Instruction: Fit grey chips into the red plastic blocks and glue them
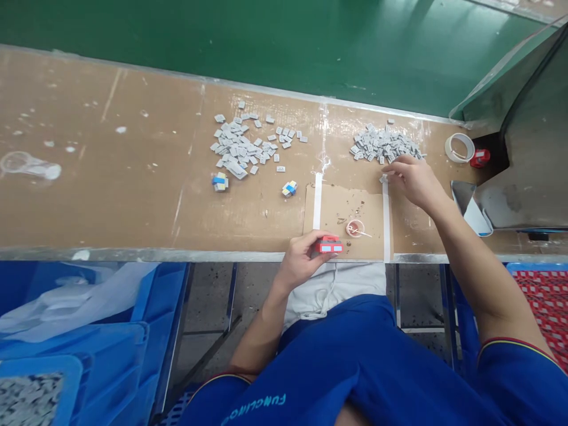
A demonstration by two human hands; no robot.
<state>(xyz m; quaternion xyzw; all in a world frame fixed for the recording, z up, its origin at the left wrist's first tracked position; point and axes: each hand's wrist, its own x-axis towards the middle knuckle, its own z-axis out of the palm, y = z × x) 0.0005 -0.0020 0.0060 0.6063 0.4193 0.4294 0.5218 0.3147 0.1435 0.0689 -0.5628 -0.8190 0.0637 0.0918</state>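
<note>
My left hand (304, 258) grips a small red plastic toy part (329, 244) by its left side, at the table's front edge. It has two pale blue rectangles on the near face and a grey strip. My right hand (412, 179) is pinched, with a small grey tile (383, 178) at its fingertips, just in front of a heap of grey tiles (386, 144). A little cup (355, 228) with reddish contents and a white stick stands right of the red part, on a taped cardboard sheet (350, 204).
Another pile of grey tiles (242, 145) spreads left of centre, with two blue-banded bundles (289, 189) before it. A tape roll (460, 148), a red piece (480, 157) and a metal box (532, 142) stand at right. Blue crates (110, 349) and a bin of red parts (541, 307) flank me.
</note>
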